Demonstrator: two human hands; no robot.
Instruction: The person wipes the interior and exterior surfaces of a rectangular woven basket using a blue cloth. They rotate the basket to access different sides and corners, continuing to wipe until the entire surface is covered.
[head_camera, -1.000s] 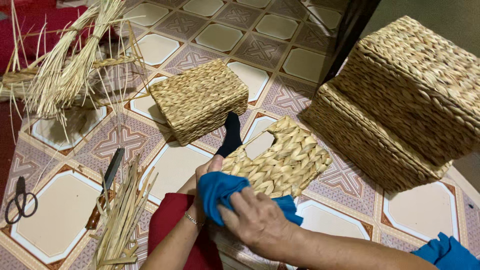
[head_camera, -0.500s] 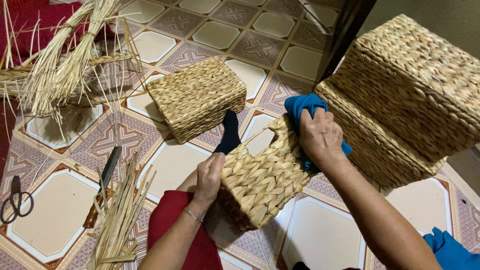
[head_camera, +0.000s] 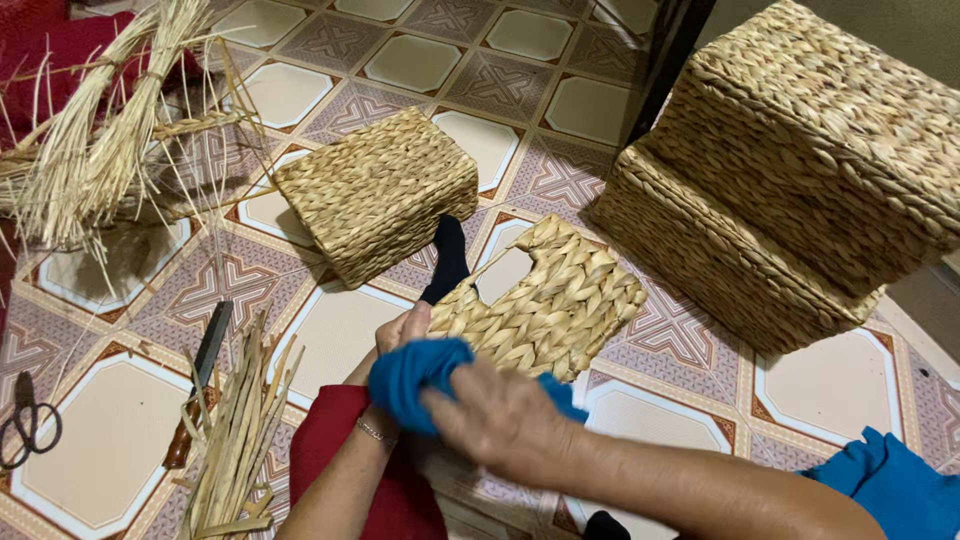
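Observation:
A small woven straw basket (head_camera: 553, 298) lies tilted on my lap, its notched opening facing up. My left hand (head_camera: 400, 330) grips its near left edge. My right hand (head_camera: 500, 418) presses a bunched blue cloth (head_camera: 415, 372) against the basket's near side, next to my left hand. A black sock-covered foot (head_camera: 447, 258) pokes out just beyond the basket.
A second small woven box (head_camera: 378, 193) sits upside down on the patterned tile floor (head_camera: 90, 460). A large woven basket stack (head_camera: 800, 170) stands at right. Straw bundles (head_camera: 100, 140) lie at left, cut straw (head_camera: 235, 440), a knife (head_camera: 200, 375) and scissors (head_camera: 28, 425) nearby. More blue cloth (head_camera: 890, 485) lies bottom right.
My right hand has pulled the blue cloth back from the basket's far right side to its near edge. The basket has tipped back down flatter.

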